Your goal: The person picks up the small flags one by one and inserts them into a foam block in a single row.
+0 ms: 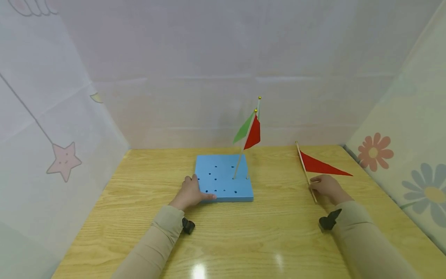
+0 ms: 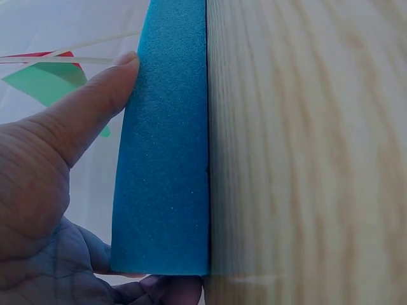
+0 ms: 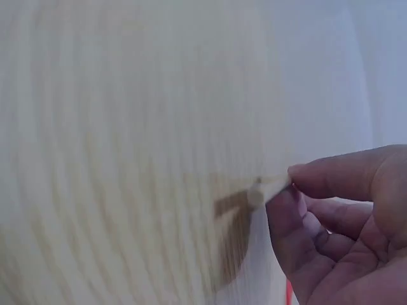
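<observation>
A blue foam block [image 1: 223, 172] with several small holes lies flat on the table. At its near left corner my left hand [image 1: 191, 193] holds it, thumb on the top face by the front edge, fingers round the left side. A red flag [image 1: 253, 133] and a green flag [image 1: 243, 130], both with gold ball tips, stand tilted in holes on the block's right side. Off to the right, my right hand [image 1: 327, 185] pinches the lower part of a wooden flagpole [image 1: 302, 161] between thumb and fingers. Its long red pennant [image 1: 322, 165] points right. The pole's cut end [image 3: 256, 197] shows close over the table.
The wood-grain table [image 1: 271, 232] ends at a pale cloth backdrop [image 1: 195, 108] behind. Printed cloth walls [image 1: 42, 116] stand at both sides. A dark wrist camera [image 1: 329, 221] sits on the right wrist, another camera [image 1: 188, 225] on the left.
</observation>
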### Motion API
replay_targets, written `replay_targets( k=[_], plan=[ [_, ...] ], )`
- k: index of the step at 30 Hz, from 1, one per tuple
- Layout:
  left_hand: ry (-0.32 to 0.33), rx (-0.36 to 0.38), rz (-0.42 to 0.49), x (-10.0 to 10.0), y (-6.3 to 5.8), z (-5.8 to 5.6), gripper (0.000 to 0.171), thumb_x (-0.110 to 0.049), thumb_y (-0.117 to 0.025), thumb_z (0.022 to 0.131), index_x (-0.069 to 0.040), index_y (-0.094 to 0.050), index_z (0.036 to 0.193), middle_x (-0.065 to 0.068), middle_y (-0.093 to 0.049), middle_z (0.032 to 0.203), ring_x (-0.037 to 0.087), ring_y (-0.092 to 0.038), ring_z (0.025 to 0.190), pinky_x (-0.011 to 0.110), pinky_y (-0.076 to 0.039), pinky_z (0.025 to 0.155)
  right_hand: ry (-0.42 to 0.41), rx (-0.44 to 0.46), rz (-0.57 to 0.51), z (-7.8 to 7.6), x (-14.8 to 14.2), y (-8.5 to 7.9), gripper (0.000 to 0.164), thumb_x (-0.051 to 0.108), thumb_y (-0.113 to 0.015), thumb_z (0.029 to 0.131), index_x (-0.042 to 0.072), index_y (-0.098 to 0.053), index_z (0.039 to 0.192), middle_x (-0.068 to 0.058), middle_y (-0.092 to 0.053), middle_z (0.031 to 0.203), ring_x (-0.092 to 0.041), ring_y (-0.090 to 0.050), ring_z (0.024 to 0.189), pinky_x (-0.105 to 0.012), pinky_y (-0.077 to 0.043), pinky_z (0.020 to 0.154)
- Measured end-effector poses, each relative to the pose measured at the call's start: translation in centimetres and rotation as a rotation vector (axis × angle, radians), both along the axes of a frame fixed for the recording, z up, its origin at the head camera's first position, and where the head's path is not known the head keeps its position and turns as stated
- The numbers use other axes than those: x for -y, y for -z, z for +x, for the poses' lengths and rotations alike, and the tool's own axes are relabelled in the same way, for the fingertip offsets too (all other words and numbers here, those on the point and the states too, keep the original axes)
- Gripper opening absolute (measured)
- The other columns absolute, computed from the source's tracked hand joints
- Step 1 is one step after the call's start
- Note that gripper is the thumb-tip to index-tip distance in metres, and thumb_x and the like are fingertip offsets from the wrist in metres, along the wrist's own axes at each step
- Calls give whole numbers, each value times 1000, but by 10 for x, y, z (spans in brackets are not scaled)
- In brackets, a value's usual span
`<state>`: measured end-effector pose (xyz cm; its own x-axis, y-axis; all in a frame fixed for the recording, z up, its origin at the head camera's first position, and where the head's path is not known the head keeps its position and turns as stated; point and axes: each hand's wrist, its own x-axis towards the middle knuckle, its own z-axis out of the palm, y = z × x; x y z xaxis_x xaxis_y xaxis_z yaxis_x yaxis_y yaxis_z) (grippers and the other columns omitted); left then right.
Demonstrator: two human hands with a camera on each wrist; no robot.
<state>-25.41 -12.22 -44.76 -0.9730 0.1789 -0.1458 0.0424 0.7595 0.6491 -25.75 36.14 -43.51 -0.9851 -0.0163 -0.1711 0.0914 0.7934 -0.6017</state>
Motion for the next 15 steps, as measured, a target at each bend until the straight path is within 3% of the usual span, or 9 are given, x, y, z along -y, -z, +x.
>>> replay_targets(
  k=[4,7,15],
  plan=[
    [1,-2,-6,0,-1,-1,125,-50,-89,79,14,-17,159,41,-25,156,52,-33,143,59,-38,111,20,61,-254,4,1,1,51,9,-54,107,-26,-40,141,-36,-59,129,-13,-68,92,-35,-58,86],
    [4,-7,-12,-1,-2,-1,124,-51,-89,79,14,-18,158,41,-25,155,52,-34,143,59,-39,111,30,66,-362,7,5,1,53,11,-51,109,-25,-36,145,-37,-52,136,0,-63,91,-25,-57,83],
    [3,0,-4,-1,-2,1,124,-51,-89,80,14,-17,158,41,-25,156,52,-34,143,59,-38,111,51,28,-421,11,26,-6,50,11,-49,109,-23,-35,144,-36,-51,134,-5,-63,92,-23,-56,83]
  ],
)
